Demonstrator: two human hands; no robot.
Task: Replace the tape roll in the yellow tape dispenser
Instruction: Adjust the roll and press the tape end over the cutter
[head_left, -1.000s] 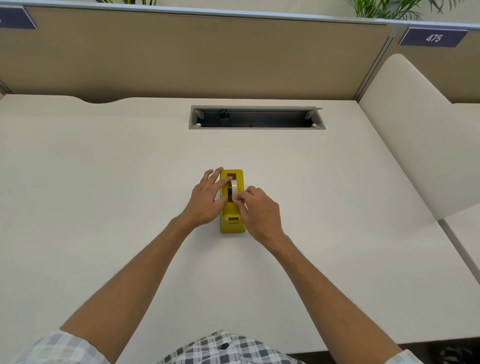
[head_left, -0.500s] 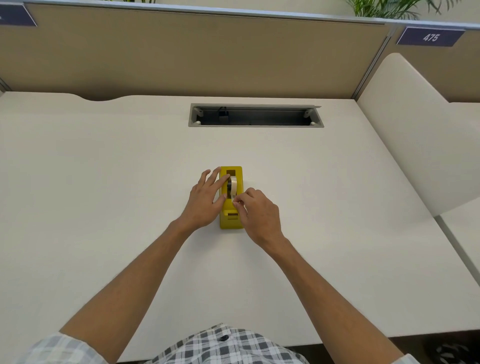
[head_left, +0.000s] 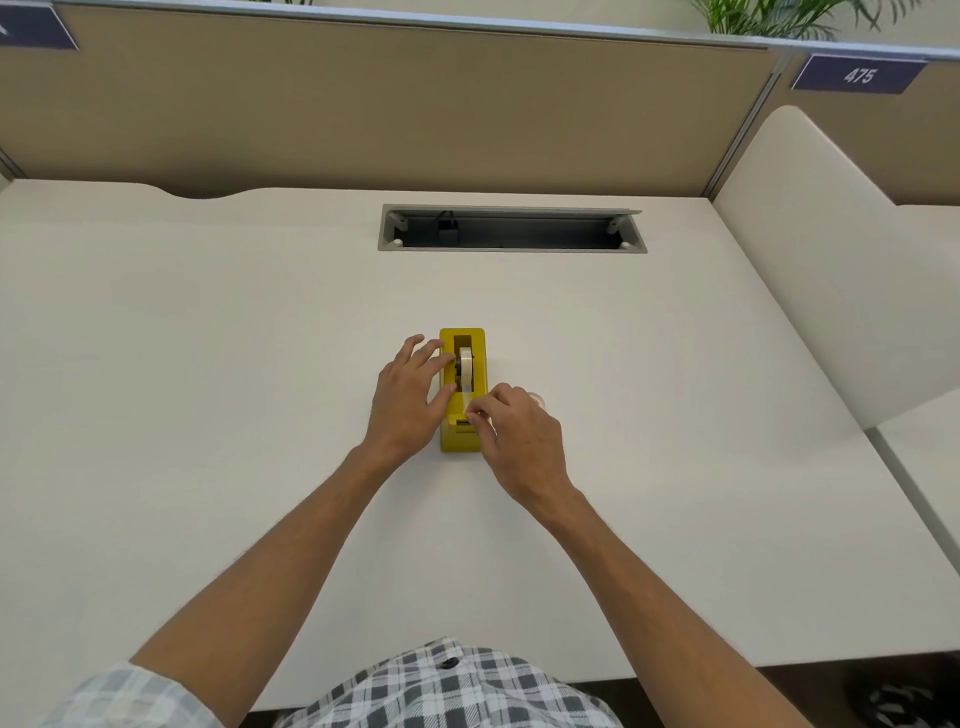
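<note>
The yellow tape dispenser (head_left: 478, 364) stands on the white desk (head_left: 208, 389) in the middle, its cutter end toward me. A pale tape roll (head_left: 466, 368) sits upright in its slot. My left hand (head_left: 410, 397) rests flat against the dispenser's left side, fingers spread, bracing it. My right hand (head_left: 517, 434) is at the cutter end, thumb and forefinger pinched on the loose end of the tape drawn over the front ramp. Behind my right hand lies a small clear ring (head_left: 537, 399), mostly hidden.
An open grey cable tray (head_left: 511, 228) is sunk into the desk beyond the dispenser. A tan partition (head_left: 389, 104) closes the back. A cream side panel (head_left: 831, 260) rises at the right. The desk's front edge is near my checked shirt (head_left: 447, 691).
My right hand has slid from the roll toward me down to the cutter end, drawing the tape end along. The left hand has stayed on the dispenser's side.
</note>
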